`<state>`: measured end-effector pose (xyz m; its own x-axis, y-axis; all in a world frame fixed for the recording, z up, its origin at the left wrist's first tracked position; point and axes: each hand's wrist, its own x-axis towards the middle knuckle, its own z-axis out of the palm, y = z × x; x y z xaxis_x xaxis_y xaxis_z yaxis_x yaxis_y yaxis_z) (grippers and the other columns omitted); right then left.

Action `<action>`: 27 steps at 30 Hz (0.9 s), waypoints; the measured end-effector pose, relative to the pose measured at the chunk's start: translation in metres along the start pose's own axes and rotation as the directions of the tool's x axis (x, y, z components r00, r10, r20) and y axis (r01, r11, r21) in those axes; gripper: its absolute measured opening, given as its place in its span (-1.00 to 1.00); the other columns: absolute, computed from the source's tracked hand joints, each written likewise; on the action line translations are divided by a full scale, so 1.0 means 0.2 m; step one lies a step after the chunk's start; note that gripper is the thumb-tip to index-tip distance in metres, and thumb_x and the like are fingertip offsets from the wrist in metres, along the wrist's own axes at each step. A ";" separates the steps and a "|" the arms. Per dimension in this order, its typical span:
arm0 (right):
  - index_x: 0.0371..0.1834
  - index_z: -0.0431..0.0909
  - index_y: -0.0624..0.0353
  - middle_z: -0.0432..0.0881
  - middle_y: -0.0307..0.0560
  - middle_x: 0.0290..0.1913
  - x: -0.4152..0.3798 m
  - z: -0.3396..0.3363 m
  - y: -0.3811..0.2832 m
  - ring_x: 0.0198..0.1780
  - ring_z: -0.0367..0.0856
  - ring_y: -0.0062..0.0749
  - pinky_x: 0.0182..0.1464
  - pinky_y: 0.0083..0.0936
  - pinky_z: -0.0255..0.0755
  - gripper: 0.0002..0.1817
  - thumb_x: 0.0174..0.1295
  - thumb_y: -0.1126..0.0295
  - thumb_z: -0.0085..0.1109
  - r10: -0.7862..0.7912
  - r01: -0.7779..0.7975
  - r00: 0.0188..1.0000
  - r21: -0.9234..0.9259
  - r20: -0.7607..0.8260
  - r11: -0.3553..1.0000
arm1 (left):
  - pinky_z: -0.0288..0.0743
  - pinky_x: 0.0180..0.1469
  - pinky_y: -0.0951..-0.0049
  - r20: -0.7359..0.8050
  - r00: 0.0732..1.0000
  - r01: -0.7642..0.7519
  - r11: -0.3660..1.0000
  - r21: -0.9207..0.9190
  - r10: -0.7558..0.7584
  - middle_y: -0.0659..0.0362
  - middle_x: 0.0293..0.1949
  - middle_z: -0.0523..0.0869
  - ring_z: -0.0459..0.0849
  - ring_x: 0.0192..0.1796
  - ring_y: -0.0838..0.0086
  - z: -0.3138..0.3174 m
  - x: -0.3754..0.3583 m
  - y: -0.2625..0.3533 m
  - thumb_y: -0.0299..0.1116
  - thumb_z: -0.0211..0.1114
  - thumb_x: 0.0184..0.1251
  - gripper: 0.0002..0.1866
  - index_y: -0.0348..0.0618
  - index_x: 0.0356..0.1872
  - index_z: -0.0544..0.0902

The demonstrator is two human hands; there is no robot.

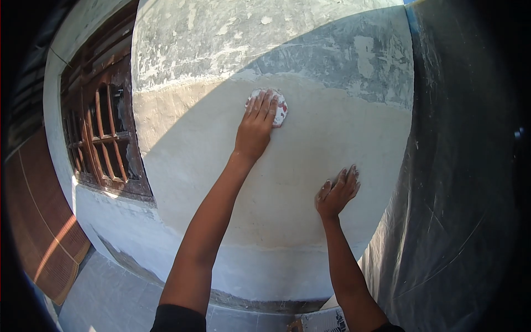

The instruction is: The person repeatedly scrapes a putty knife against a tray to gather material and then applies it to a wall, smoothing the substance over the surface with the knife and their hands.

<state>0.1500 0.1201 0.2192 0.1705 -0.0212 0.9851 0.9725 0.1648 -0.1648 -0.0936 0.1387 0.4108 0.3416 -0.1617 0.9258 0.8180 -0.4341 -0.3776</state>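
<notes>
My left hand [256,124] presses a round pad [281,112], smeared white with red patches, flat against the wall [298,149]. Its fingers lie over the pad's face, and the pad touches the smooth beige band just below the rough grey upper part. Lower and to the right, my right hand [338,192] is at the wall with its fingers apart and whitened at the tips. Nothing shows in it.
A brown wooden window [108,138] with panes is on the left. Dark sheeting [442,182] hangs along the right. At the bottom, a box-like item [323,321] stands on the grey tiled floor [119,301]. A brown panel [41,210] is at far left.
</notes>
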 end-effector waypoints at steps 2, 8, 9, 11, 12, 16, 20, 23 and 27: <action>0.51 0.15 0.35 0.08 0.38 0.60 0.00 0.00 0.00 0.61 0.02 0.32 0.52 0.38 -0.22 -0.36 0.41 0.28 -0.06 0.005 -0.005 1.000 0.006 0.007 1.000 | 0.24 0.57 0.06 0.068 0.998 0.009 1.000 -0.015 -0.008 -0.08 0.46 0.45 0.36 0.54 0.09 -0.01 -0.19 0.15 -0.73 0.11 0.20 -0.39 -0.36 0.37 0.48; 0.48 0.18 0.41 0.10 0.39 0.59 0.00 0.00 0.01 0.62 0.01 0.31 0.53 0.35 -0.24 -0.38 0.44 0.26 -0.10 0.002 -0.002 1.000 0.007 0.012 1.000 | 0.34 0.51 0.02 0.349 0.937 0.091 0.957 -0.274 0.010 -0.10 0.45 0.46 0.40 0.51 0.03 -0.18 -0.86 0.58 -0.66 0.18 0.17 -0.40 -0.32 0.33 0.50; 0.48 0.18 0.41 0.10 0.39 0.59 -0.01 0.00 0.00 0.62 0.01 0.31 0.53 0.35 -0.24 -0.38 0.44 0.26 -0.10 0.010 -0.010 1.000 0.008 0.018 1.000 | 0.35 0.50 0.03 0.399 0.917 0.144 0.937 -0.318 -0.005 -0.11 0.42 0.48 0.44 0.48 0.03 -0.23 -0.97 0.65 -0.64 0.19 0.17 -0.40 -0.31 0.33 0.50; 0.48 0.19 0.40 0.10 0.39 0.59 0.00 0.00 0.01 0.61 0.02 0.31 0.52 0.35 -0.23 -0.38 0.45 0.25 -0.10 0.000 0.000 1.000 0.007 0.015 1.000 | 0.37 0.50 0.04 0.452 0.892 0.196 0.912 -0.359 -0.013 -0.11 0.40 0.51 0.47 0.46 0.03 -0.30 -1.13 0.76 -0.63 0.20 0.17 -0.40 -0.30 0.33 0.50; 0.48 0.19 0.40 0.10 0.39 0.59 0.00 0.00 0.01 0.61 0.02 0.31 0.52 0.35 -0.23 -0.38 0.45 0.25 -0.10 0.003 -0.003 1.000 0.006 0.023 1.000 | 0.40 0.48 0.06 0.498 0.867 0.245 0.875 -0.417 -0.006 -0.13 0.38 0.54 0.50 0.44 0.02 -0.33 -1.18 0.81 -0.65 0.21 0.15 -0.39 -0.32 0.33 0.50; 0.48 0.19 0.38 0.09 0.41 0.59 -0.01 0.00 0.02 0.61 0.00 0.33 0.53 0.36 -0.24 -0.39 0.44 0.25 -0.09 -0.022 0.021 0.999 0.025 0.028 0.999 | 0.50 0.38 0.12 0.669 0.722 0.618 0.600 -0.508 -0.177 -0.17 0.33 0.57 0.55 0.37 -0.02 -0.41 -1.23 0.95 -0.72 0.18 0.22 -0.39 -0.28 0.37 0.47; 0.51 0.17 0.30 0.10 0.36 0.60 -0.07 -0.04 0.10 0.61 0.04 0.34 0.52 0.41 -0.19 -0.31 0.37 0.25 0.08 -0.114 0.107 0.989 0.070 0.099 0.992 | 0.57 0.28 0.17 0.687 0.643 0.763 0.367 -0.532 -0.339 -0.18 0.32 0.58 0.60 0.31 -0.06 -0.42 -1.19 1.06 -0.72 0.16 0.34 -0.42 -0.20 0.40 0.46; 0.54 0.18 0.20 0.11 0.23 0.62 -0.18 -0.11 0.19 0.62 0.05 0.28 0.53 0.41 -0.19 -0.29 0.36 0.22 0.13 -0.162 0.143 0.955 0.091 0.249 0.986 | 0.59 0.19 0.21 0.668 0.616 0.787 0.369 -0.495 -0.417 -0.16 0.19 0.68 0.67 0.21 -0.08 -0.35 -1.32 1.13 -0.66 0.16 0.42 -0.47 -0.16 0.40 0.48; 0.58 0.15 0.16 0.11 0.16 0.63 -0.49 -0.25 0.34 0.64 -0.01 0.28 0.55 0.38 -0.22 -0.34 0.43 0.27 -0.01 -0.179 0.159 0.890 0.083 0.419 0.984 | 0.60 0.17 0.22 0.716 0.529 0.848 0.320 -0.423 -0.455 -0.18 0.16 0.69 0.69 0.19 -0.08 -0.37 -1.47 1.29 -0.66 0.16 0.42 -0.51 -0.20 0.36 0.52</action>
<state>0.2083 0.0837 0.1097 -0.0892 0.3652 0.9266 0.9707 0.2404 -0.0013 -0.0179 0.0087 0.0418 0.1397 0.7465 0.6505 0.3553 -0.6510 0.6708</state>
